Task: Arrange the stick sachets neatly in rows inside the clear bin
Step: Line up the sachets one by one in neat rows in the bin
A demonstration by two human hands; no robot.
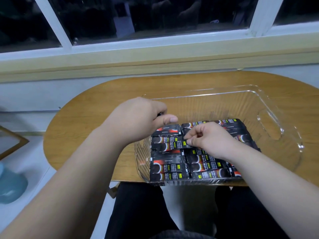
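Observation:
A clear plastic bin (269,107) stands on the oval wooden table (86,118). Several black stick sachets (167,168) lie flat in rows on its floor, filling the near half. My right hand (205,137) is inside the bin and pinches the end of one sachet (174,141) in the middle of the rows. My left hand (138,118) hovers over the bin's left wall with its fingers curled; a small dark thing shows under them, and I cannot make out what it is.
The bin's far half is bare, with a handle cut-out (269,125) in its right wall. A window sill (155,54) runs behind the table. A blue object (10,185) and a wooden frame (12,140) sit low at the left. My dark-clad legs (164,213) are under the table's near edge.

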